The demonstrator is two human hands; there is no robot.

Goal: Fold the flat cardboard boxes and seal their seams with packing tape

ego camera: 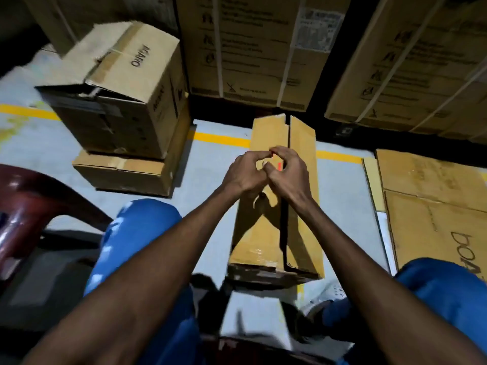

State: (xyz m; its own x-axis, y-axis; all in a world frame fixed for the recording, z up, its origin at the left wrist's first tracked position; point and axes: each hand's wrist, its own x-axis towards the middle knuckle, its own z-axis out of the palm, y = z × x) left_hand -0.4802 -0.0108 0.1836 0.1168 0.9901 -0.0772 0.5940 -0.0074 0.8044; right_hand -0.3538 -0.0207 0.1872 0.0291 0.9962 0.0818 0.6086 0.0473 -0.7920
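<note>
Cardboard box [274, 206] just beneath both hands [266, 171]

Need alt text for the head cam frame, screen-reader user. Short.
Both hands, left hand and right hand, meet above a folded cardboard box on the floor, pinching something small with a red-orange part; its centre seam looks untaped. Stacked boxes sit left, flat cardboard right.

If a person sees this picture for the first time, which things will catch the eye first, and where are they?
First, the left hand and right hand meeting at the centre, fingers pinching something small with a red-orange part, above the long cardboard box whose top flaps leave a dark gap. Next, the open box stacked at upper left, and the yellow floor line behind.
</note>
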